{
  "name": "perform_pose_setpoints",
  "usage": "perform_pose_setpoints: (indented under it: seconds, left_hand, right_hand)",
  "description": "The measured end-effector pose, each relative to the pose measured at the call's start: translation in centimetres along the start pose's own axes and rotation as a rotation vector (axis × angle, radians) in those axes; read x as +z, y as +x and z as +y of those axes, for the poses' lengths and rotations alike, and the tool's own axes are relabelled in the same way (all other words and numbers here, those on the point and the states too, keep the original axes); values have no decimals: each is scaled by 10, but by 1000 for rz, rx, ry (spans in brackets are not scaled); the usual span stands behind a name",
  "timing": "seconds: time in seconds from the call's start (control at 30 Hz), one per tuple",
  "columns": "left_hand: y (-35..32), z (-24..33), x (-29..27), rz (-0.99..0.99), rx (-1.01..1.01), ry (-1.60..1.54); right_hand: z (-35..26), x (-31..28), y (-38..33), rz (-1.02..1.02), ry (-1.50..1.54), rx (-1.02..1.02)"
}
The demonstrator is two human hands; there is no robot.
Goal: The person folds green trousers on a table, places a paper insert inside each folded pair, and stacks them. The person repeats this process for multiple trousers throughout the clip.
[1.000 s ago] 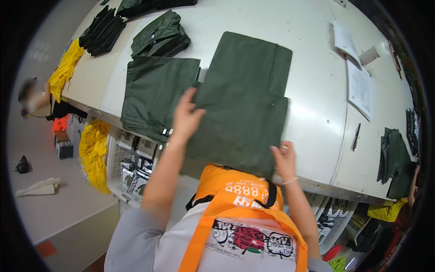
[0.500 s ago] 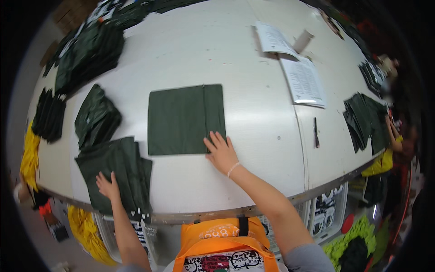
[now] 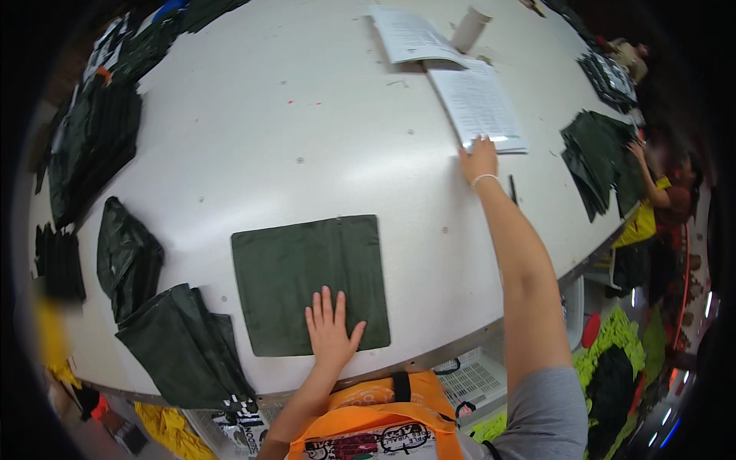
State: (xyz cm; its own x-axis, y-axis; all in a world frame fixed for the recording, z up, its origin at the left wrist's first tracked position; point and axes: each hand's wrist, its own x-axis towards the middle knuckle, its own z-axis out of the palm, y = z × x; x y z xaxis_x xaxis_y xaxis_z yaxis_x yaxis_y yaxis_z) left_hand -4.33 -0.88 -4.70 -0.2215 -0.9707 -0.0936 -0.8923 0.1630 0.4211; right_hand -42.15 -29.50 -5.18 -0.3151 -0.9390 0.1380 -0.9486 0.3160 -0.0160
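A dark green folded cloth square (image 3: 287,268) lies flat on the white table near its front edge. My left hand (image 3: 331,331) rests on its lower right part, palm down with the fingers spread. My right arm reaches far forward, and my right hand (image 3: 481,159) is at the near left corner of an open booklet (image 3: 479,103) of printed pages. Its fingers are close together on the page edge, with the thumb beside them. To the left of the square lies a loose stack of dark green folded cloths (image 3: 180,345).
A crumpled dark green bundle (image 3: 126,257) and taller green stacks (image 3: 92,146) line the left side. A white cup (image 3: 470,29) stands behind the booklet, a pen (image 3: 513,190) beside my right wrist. At right, another person's hand (image 3: 638,149) touches green cloths (image 3: 602,157). Crates (image 3: 475,376) stand below the table.
My right hand has left the cloth square and moved forward to the booklet. My left hand has gone from the left stack onto the square. The whole view has shifted.
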Motion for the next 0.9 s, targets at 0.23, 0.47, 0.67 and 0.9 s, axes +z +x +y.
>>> perform_pose_setpoints:
  seconds: [0.23, 0.47, 0.67, 0.9]
  left_hand:
    - [-4, -4, -3, 32, 9, 5]
    - [-4, -2, -4, 81, 45, -9]
    - [-14, -3, 1, 106, 58, 24]
    - [-31, 35, -18, -52, -85, -1051]
  right_hand:
    - [-11, -18, 22, -133, -93, 16]
    - [20, -43, 35, -334, 205, -9]
    - [31, -90, -50, -52, 369, -171]
    - [5, -113, -313, 52, 600, -502]
